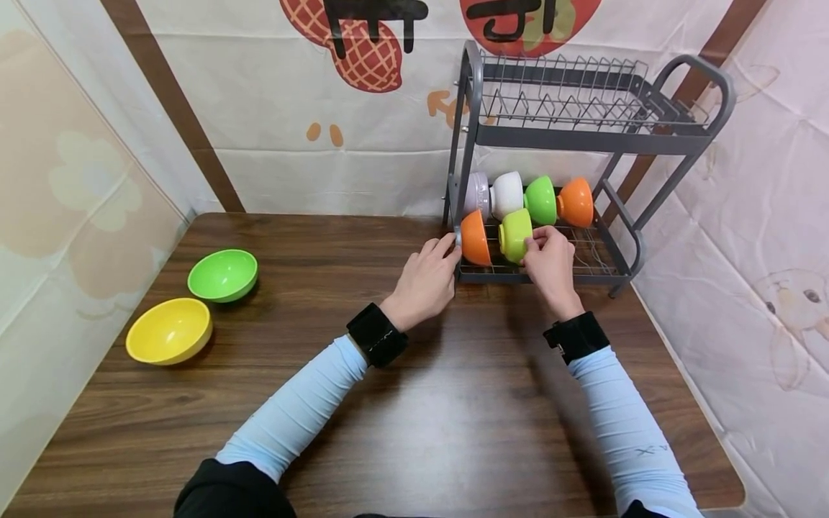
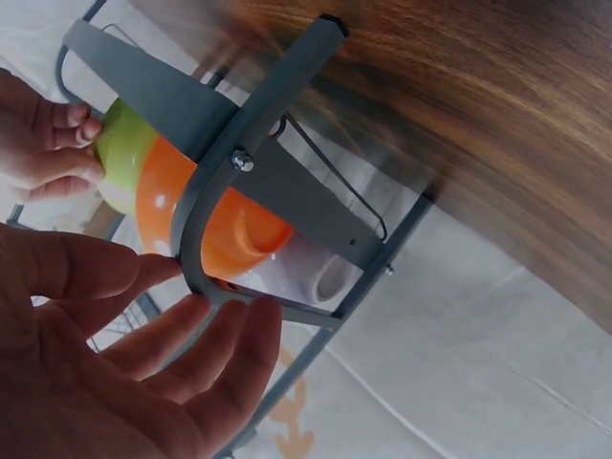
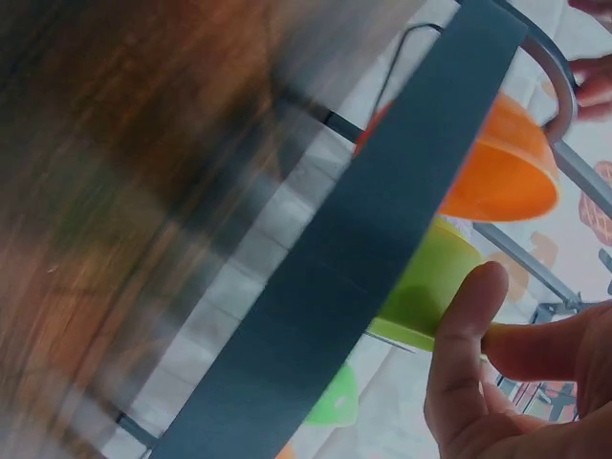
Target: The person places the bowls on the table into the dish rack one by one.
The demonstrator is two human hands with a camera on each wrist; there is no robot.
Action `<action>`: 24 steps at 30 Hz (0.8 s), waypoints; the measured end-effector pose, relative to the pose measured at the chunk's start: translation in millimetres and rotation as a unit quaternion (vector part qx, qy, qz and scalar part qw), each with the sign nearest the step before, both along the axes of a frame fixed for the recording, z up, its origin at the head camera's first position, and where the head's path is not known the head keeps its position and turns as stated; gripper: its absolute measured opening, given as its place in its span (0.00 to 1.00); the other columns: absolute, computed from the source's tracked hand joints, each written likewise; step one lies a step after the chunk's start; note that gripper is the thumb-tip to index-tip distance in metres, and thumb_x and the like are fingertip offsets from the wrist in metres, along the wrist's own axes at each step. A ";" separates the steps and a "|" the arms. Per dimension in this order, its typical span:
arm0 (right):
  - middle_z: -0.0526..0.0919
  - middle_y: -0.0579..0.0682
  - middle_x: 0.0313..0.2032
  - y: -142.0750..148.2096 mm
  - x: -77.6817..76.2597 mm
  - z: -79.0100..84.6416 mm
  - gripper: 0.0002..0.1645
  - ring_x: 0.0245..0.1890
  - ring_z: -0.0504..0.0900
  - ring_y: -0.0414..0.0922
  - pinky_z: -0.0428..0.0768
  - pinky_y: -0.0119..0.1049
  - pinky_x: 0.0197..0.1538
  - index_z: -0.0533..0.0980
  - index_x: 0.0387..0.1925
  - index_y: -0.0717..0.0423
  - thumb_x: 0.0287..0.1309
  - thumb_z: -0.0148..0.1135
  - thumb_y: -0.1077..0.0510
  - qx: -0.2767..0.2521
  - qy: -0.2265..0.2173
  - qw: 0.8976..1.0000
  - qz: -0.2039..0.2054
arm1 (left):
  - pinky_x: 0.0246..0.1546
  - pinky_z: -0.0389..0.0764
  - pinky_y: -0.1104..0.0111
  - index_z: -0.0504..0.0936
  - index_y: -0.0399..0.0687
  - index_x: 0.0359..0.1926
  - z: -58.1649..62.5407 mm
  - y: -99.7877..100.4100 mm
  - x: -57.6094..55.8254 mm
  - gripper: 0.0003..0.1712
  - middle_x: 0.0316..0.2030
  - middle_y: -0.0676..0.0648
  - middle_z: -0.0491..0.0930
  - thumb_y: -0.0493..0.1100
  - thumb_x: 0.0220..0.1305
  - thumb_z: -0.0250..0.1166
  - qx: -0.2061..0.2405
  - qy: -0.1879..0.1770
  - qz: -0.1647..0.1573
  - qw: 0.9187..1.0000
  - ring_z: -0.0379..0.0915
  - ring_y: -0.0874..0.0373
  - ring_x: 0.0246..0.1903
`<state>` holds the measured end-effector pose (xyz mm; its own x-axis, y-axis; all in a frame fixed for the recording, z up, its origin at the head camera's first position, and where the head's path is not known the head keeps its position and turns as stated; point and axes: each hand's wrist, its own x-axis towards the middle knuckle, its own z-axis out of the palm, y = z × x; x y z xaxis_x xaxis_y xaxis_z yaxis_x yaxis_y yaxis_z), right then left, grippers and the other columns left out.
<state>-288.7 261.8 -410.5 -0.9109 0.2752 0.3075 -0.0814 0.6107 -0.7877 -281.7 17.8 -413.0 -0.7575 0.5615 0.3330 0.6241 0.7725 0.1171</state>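
My right hand [image 1: 552, 270] pinches the rim of a lime-green bowl [image 1: 514, 236] between thumb and fingers. This bowl stands on its side in the lower tier of a grey two-tier dish rack [image 1: 544, 137]. To its left an orange bowl [image 1: 474, 239] is also set on its side, as the right wrist view shows. My left hand [image 1: 424, 282] touches the rack's front left corner with its fingertips, the fingers loosely bent. In the left wrist view, that hand's thumb does not close round the frame [image 2: 196, 239].
Behind stand a pale purple bowl [image 1: 477, 193], a white one [image 1: 507, 194], a green one [image 1: 540, 200] and an orange one [image 1: 576, 203]. On the table's left lie a green bowl [image 1: 222, 275] and a yellow bowl [image 1: 170, 331]. Printed cloth [image 1: 259, 93] hangs behind the table.
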 end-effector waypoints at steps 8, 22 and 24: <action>0.86 0.64 0.38 -0.5 -1.7 -4.4 0.11 0.39 0.83 0.59 0.79 0.53 0.48 0.81 0.47 0.70 0.73 0.61 0.63 0.081 0.050 0.995 -0.015 | 0.52 0.81 0.51 0.76 0.40 0.71 -0.1 0.3 1.0 0.26 0.75 0.39 0.63 0.37 0.76 0.54 -0.004 -0.005 0.002 1.000 0.65 0.44 0.69; 0.84 0.62 0.41 -1.0 5.2 -9.1 0.14 0.40 0.81 0.58 0.78 0.54 0.46 0.81 0.50 0.68 0.72 0.65 0.59 0.119 0.105 0.987 -0.036 | 0.51 0.81 0.52 0.66 0.39 0.78 -4.1 -1.7 9.0 0.33 0.74 0.37 0.61 0.37 0.75 0.56 0.007 -0.031 0.005 0.999 0.67 0.42 0.65; 0.84 0.62 0.42 -3.3 9.2 -9.7 0.16 0.39 0.80 0.58 0.77 0.54 0.44 0.82 0.51 0.66 0.72 0.66 0.57 0.130 0.125 0.982 -0.048 | 0.50 0.81 0.55 0.65 0.38 0.78 -5.4 -4.1 14.4 0.32 0.69 0.36 0.66 0.37 0.75 0.56 0.033 -0.041 0.000 0.999 0.71 0.43 0.60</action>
<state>-279.5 258.5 -420.2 -0.7715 0.2386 0.5897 -0.1843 0.8034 -0.5662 -267.3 13.7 -418.5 -0.7844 0.5400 0.3051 0.6096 0.7619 0.2187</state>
